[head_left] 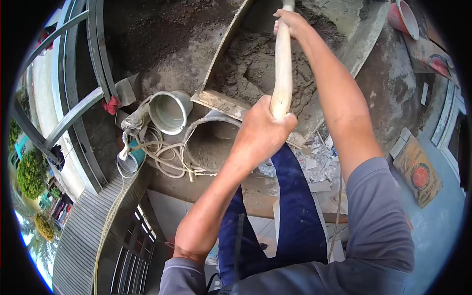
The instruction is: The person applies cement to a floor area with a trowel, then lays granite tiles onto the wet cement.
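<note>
Left hand (263,130) and right hand (290,22): fingers wrapped tight round one smooth wooden handle (283,73) over lumpy grey mortar (248,73). One shiny metal bucket (168,111) nearby.

L hand (263,130) is held clenched close in front of the body, forearm angled up, while R arm is stretched fwd nearly straight w/ R hand (290,22) curled shut farther out.
</note>
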`<action>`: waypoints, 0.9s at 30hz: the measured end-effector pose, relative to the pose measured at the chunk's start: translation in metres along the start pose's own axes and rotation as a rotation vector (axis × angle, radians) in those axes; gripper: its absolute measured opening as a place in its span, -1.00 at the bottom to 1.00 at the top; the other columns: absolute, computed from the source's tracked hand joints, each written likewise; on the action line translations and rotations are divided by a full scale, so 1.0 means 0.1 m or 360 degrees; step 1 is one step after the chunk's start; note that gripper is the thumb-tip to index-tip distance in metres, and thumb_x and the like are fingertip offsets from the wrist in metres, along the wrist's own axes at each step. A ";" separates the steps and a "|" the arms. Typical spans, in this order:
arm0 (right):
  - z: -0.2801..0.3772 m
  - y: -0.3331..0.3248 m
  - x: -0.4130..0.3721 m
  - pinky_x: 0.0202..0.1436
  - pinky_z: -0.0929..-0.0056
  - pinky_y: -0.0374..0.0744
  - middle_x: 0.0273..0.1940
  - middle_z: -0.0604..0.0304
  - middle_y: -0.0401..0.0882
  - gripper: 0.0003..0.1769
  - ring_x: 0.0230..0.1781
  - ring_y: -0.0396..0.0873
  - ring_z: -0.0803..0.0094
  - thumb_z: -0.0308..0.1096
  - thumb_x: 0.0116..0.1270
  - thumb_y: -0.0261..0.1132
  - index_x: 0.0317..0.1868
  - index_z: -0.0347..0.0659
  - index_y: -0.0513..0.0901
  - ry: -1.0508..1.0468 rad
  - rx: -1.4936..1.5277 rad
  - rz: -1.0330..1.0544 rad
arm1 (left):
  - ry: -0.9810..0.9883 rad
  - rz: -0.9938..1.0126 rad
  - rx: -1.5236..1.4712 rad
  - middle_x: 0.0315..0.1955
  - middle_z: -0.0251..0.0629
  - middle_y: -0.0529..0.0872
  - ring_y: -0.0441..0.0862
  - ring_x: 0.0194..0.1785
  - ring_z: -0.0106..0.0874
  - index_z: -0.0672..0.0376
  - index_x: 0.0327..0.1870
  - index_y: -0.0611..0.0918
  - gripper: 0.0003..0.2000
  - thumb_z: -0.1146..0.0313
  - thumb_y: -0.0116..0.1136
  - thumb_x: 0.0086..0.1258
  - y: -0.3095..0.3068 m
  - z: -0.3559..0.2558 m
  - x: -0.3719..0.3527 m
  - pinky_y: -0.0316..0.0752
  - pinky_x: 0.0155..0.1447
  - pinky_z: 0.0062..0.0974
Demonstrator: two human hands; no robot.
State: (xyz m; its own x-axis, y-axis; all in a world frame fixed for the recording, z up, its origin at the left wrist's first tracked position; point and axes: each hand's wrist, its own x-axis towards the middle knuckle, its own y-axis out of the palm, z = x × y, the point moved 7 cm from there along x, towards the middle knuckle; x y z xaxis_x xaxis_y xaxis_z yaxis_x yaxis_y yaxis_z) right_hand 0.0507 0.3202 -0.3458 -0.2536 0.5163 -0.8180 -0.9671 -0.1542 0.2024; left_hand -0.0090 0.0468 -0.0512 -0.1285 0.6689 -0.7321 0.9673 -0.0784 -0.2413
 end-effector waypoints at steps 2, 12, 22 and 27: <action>-0.40 0.26 -0.44 -0.56 0.10 0.68 -0.47 0.05 0.47 -0.73 -0.61 0.52 0.22 -0.43 0.35 0.28 -0.04 -0.34 0.43 0.0065 -0.0055 -0.0073 | -0.0225 -0.0003 -0.0179 -0.38 -0.15 0.66 0.61 -0.30 -0.42 0.36 -0.06 0.58 -0.65 0.24 0.23 0.31 0.02 0.12 -0.39 0.54 -0.17 -0.36; -1.95 0.39 -1.43 -0.55 0.16 0.63 -0.48 0.12 0.44 -0.75 -0.62 0.47 0.27 -0.29 0.46 0.23 -0.09 -0.34 0.48 0.0589 -0.0049 0.0052 | -0.0543 -0.0031 -0.0074 -0.41 -0.06 0.68 0.66 -0.31 -0.33 0.38 -0.07 0.57 -0.64 0.24 0.23 0.29 0.36 0.49 -1.28 0.55 -0.14 -0.31; -1.56 -0.19 -3.08 -0.57 0.24 0.55 -0.51 0.18 0.40 -0.79 -0.63 0.43 0.35 -0.32 0.39 0.23 -0.11 -0.27 0.48 0.0424 0.0498 -0.0199 | -0.0387 0.0427 -0.0011 -0.50 0.19 0.68 0.74 -0.35 0.12 0.33 -0.09 0.49 -0.68 0.35 0.29 0.27 0.16 0.03 -2.66 0.60 -0.24 -0.06; -1.60 -0.13 -3.93 -0.58 0.30 0.54 -0.50 0.19 0.40 -0.79 -0.62 0.42 0.39 -0.36 0.35 0.27 -0.17 -0.22 0.41 0.0089 0.0489 -0.0571 | -0.0088 0.0565 0.0013 -0.39 0.04 0.72 0.74 -0.29 0.09 0.12 -0.12 0.52 -0.72 0.34 0.30 0.19 -0.14 1.11 -2.99 0.63 -0.16 -0.05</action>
State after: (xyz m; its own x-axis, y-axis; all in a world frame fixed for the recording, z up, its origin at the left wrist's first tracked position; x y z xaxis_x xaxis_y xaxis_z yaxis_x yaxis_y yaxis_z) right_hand 0.1660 -0.0155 -0.1134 0.0910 0.4439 -0.8914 -0.9572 0.2860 0.0447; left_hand -0.0085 -0.2345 0.1006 0.2032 0.5582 -0.8044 0.9520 -0.3047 0.0290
